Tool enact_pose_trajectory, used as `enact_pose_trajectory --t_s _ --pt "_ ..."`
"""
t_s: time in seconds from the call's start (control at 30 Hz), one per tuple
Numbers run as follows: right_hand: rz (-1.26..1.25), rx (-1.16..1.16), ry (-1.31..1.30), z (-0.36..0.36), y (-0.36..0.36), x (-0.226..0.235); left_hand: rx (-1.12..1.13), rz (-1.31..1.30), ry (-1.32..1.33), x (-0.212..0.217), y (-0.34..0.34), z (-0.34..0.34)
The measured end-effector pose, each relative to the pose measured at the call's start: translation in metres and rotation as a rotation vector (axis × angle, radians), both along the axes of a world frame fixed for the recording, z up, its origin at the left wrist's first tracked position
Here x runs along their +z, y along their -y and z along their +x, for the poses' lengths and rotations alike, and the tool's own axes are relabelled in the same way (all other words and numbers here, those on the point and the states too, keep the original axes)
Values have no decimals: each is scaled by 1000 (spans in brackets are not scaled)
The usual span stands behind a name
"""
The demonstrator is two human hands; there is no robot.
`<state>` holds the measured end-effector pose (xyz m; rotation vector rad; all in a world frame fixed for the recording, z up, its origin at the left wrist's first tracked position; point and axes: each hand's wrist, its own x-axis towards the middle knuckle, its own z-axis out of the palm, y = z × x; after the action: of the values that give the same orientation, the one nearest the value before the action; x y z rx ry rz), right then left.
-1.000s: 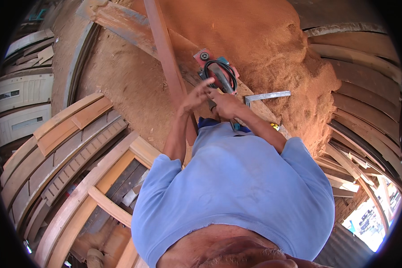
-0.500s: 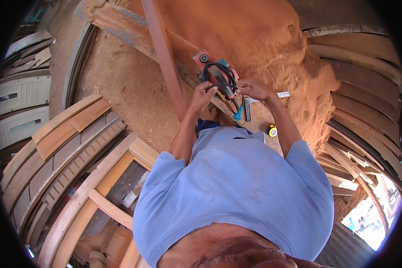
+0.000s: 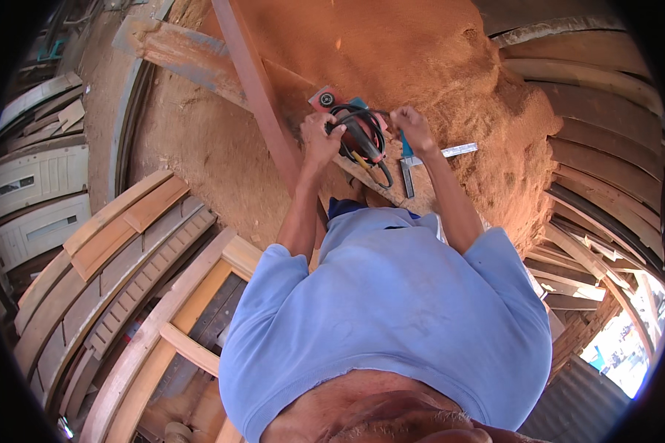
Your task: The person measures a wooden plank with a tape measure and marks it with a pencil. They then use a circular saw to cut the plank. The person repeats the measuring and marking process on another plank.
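A red-and-black power tool (image 3: 363,140), which looks like an electric planer with a round front knob, lies ahead of me on a wooden board. Its black power cord (image 3: 379,125) is looped around it. My left hand (image 3: 321,136) is closed on the cord at the tool's left side. On the right, my right hand (image 3: 412,127) pinches the cord's other stretch, and a teal plug (image 3: 406,145) hangs just below the fingers. Beside my right wrist lies a try square (image 3: 408,179) with a dark stock and silver blade.
A long reddish timber (image 3: 262,88) slants past my left hand, crossing a weathered plank (image 3: 188,59). Piled sawdust (image 3: 451,81) covers the ground ahead and right. Stacked boards (image 3: 606,133) stand on the right. Wooden frames (image 3: 144,347) and panels (image 3: 41,166) crowd the left.
My right hand has moved up and slightly left, drawing the cord and raising the plug. The left hand has shifted a little left. The yellow tape measure is now hidden near my right forearm.
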<state>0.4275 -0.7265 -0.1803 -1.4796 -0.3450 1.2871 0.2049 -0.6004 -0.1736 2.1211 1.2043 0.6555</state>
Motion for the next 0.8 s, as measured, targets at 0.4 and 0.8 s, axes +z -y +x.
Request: enact_pose_trajectory --t_s 0.4,0.8 --pt "-228 -50 760 -41 -54 -55 -135 -117 -638 17 -30 46" --pt "-156 249 863 -30 11 -35 -421 -308 -880 18 -66 81"
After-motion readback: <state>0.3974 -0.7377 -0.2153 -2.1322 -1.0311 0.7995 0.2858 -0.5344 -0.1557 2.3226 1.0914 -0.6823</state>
